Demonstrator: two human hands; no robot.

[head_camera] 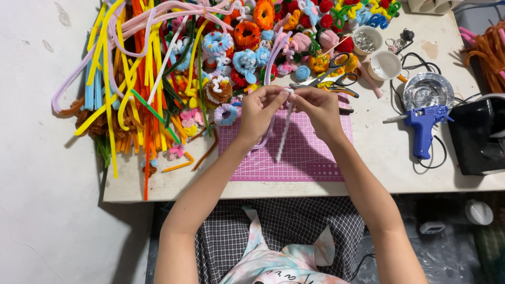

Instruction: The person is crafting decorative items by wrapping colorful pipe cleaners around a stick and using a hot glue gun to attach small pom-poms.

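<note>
My left hand (261, 109) and my right hand (316, 109) meet above a pink cutting mat (305, 155) on a white table (389, 158). Together they pinch the top of a white pipe cleaner (284, 134) that hangs down over the mat. A pale lilac pipe cleaner (266, 138) loops below my left hand, and that hand's fingers seem to hold it too. The fingertips of both hands touch at the stems' upper ends.
A big heap of coloured pipe cleaners (137, 73) lies at the left, with small finished pipe-cleaner shapes (252, 37) behind the mat. Scissors (331, 79), two white cups (383, 64), a metal dish (427, 90), a blue glue gun (423, 123) and a black box (481, 137) sit at the right.
</note>
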